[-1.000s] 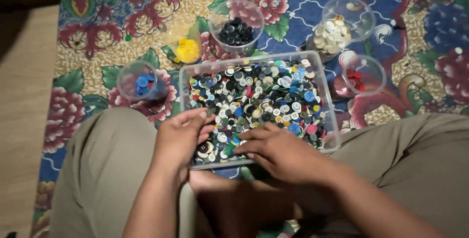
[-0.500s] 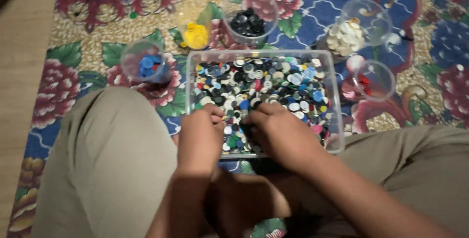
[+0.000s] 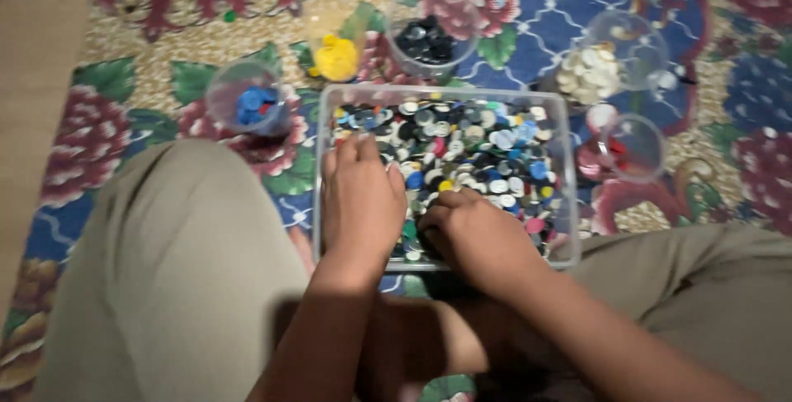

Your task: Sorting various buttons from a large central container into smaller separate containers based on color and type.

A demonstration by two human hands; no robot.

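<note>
Below, both hands [image 3: 412,212] bury blurred fingers among buttons [image 3: 487,146], grip unclear, cups [image 3: 247,101] around.

Five small cups [image 3: 247,98], one tray [image 3: 568,163], two hands [image 3: 361,201].

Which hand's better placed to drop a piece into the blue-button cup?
Left, probably. The left hand lies over the tray's left half, on the side where the blue-button cup stands. The right hand works nearer the tray's middle and would have to cross over the left.
</note>
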